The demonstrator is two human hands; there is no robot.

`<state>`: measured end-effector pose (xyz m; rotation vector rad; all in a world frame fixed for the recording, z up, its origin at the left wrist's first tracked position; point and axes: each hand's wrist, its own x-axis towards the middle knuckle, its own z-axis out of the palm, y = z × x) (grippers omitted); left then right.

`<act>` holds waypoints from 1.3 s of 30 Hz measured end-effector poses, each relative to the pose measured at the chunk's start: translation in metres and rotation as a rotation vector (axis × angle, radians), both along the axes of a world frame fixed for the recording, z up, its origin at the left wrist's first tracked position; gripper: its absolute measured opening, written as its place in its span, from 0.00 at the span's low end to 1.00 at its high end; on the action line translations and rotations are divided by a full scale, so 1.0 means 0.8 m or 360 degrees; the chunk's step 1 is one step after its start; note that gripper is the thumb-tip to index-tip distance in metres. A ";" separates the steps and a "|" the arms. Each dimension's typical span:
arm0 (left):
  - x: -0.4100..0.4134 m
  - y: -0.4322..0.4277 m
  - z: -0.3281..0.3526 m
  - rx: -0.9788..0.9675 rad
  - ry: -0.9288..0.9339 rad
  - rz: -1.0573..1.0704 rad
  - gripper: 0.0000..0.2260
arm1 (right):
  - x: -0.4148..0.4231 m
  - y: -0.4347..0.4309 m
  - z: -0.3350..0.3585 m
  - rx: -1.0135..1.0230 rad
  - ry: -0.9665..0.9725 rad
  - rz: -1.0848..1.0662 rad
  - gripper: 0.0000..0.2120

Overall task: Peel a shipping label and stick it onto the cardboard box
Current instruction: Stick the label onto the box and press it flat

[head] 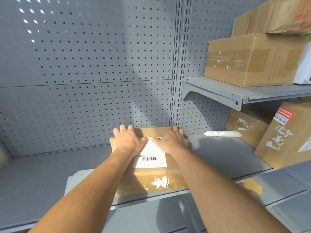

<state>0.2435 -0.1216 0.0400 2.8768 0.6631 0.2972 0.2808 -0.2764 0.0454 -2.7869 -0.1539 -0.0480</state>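
A flat cardboard box (151, 175) lies on the grey shelf (42, 174) against the pegboard back. A white shipping label (151, 157) with a barcode lies flat on the box's top face. My left hand (127, 140) rests palm down on the label's far left part, fingers spread over the box's back edge. My right hand (171, 140) presses flat on the label's far right part. The thumbs nearly meet over the label's upper edge. Neither hand grips anything. Torn white label scraps (159, 181) show on the box's near side.
Grey sheets (72, 182) lie under the box at its left. A white strip (222, 133) lies on the shelf to the right. Several taped cardboard boxes (244, 61) stand on the upper right shelf, and others (286, 137) stand below it. A perforated grey back panel (84, 64) closes the rear.
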 end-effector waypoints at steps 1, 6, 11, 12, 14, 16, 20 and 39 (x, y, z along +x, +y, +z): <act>0.000 0.002 -0.001 -0.0027 -0.0024 0.0006 0.39 | 0.002 0.000 -0.002 0.0011 -0.0034 -0.0015 0.46; -0.002 0.006 -0.002 -0.0122 -0.0107 -0.0008 0.30 | 0.002 0.000 -0.004 0.0082 -0.0105 -0.0070 0.28; -0.002 0.013 -0.006 -0.0223 -0.0196 -0.0029 0.18 | 0.000 -0.004 -0.004 0.0140 -0.0192 -0.0073 0.15; -0.002 0.014 -0.007 -0.0238 -0.0215 -0.0034 0.18 | -0.001 -0.004 -0.004 0.0128 -0.0206 -0.0068 0.14; -0.003 0.018 -0.008 -0.0304 -0.0251 -0.0045 0.21 | -0.003 -0.004 -0.004 0.0122 -0.0209 -0.0053 0.17; -0.003 0.021 -0.007 -0.0405 -0.0303 -0.0054 0.20 | -0.007 -0.004 -0.003 0.0130 -0.0173 -0.0035 0.29; -0.004 0.016 -0.006 -0.0362 -0.0219 -0.0146 0.27 | -0.013 -0.002 -0.003 0.0024 -0.0214 0.0130 0.48; 0.002 0.019 -0.012 -0.0383 -0.0187 -0.0269 0.18 | -0.002 -0.008 -0.003 0.0234 -0.0187 -0.0229 0.29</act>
